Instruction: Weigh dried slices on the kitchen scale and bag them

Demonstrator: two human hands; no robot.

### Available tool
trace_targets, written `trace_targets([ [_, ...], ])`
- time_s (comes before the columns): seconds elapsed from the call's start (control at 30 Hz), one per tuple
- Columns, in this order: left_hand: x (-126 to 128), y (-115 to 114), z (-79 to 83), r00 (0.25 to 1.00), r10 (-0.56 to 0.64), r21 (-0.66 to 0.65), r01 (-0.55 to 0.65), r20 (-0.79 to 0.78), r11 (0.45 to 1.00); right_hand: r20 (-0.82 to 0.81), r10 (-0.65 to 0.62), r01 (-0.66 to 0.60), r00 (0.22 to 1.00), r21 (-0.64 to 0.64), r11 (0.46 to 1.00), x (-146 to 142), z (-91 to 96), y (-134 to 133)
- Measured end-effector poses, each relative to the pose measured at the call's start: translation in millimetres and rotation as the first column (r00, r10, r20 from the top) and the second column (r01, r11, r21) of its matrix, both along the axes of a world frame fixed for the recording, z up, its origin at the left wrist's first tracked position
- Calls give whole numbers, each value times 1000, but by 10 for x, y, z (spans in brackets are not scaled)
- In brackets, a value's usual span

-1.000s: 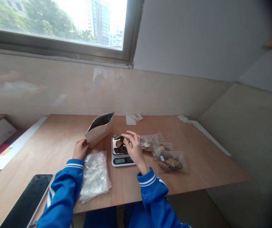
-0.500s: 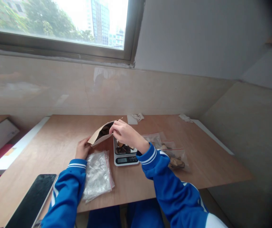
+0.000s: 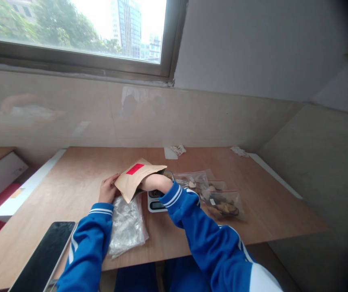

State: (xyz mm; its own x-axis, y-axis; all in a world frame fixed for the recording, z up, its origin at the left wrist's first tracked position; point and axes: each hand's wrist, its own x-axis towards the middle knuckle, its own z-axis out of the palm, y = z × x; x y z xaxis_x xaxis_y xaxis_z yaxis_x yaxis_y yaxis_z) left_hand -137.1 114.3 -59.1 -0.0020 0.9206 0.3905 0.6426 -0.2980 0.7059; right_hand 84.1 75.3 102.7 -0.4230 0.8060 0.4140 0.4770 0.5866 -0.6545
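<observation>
Pinching a kraft pouch (image 3: 135, 177), the left fingers (image 3: 110, 181) hold firm; the right hand (image 3: 155, 183) enters it, fingers unseen.

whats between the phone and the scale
In the head view, the person's left sleeve and then a clear zip bag of crumpled plastic lie between the phone and the scale.

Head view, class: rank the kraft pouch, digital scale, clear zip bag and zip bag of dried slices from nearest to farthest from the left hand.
From the left hand:
1. Kraft pouch: touching it, on its right.
2. Clear zip bag: just below it.
3. Digital scale: farther right, partly hidden.
4. Zip bag of dried slices: farthest right.
</observation>
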Motion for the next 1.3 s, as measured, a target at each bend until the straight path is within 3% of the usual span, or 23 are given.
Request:
trace_targets([
  [0.1,-1,4,-13,998,48,-32,-50,-48,998,112,151,-145,982,-54,988,247,234,-137],
  [0.13,3,10,-13,995,73,-46,-76,-72,996,107,144,-141,984,-37,989,353,326,-211],
  [0.2,14,22,-2,984,116,-70,-126,-132,990,12,44,-44,999,37,998,565,472,-389],
  [0.27,26,28,19,975,131,-78,-147,-180,986,-105,-100,105,989,42,994,750,494,-573],
  [0.37,35,22,54,974,134,-75,-150,-183,986,-171,-276,270,946,-57,961,942,211,-779],
  [0.47,32,5,76,977,168,-81,-179,-134,980,-84,-325,311,942,-143,940,1024,-307,-866],
  [0.57,18,-5,90,984,169,-89,-173,-50,981,5,-414,414,910,-66,908,1019,-771,-860],
  [0.67,-23,-7,119,991,135,-70,-133,20,989,76,-485,482,871,48,875,979,-1014,-785],
  [0.83,-99,-122,259,973,231,5,-231,-4,973,170,-489,474,855,126,872,941,-1044,-490],
  [1.0,74,-577,494,950,276,88,-290,149,953,310,-501,513,808,45,857,926,-951,-52],
  [1.13,382,-1000,558,971,152,63,-166,185,984,403,-428,490,809,-59,870,926,-941,178],
  [1.3,658,-1275,425,990,-43,-20,46,135,999,382,-464,530,799,-82,844,945,-960,270],
])
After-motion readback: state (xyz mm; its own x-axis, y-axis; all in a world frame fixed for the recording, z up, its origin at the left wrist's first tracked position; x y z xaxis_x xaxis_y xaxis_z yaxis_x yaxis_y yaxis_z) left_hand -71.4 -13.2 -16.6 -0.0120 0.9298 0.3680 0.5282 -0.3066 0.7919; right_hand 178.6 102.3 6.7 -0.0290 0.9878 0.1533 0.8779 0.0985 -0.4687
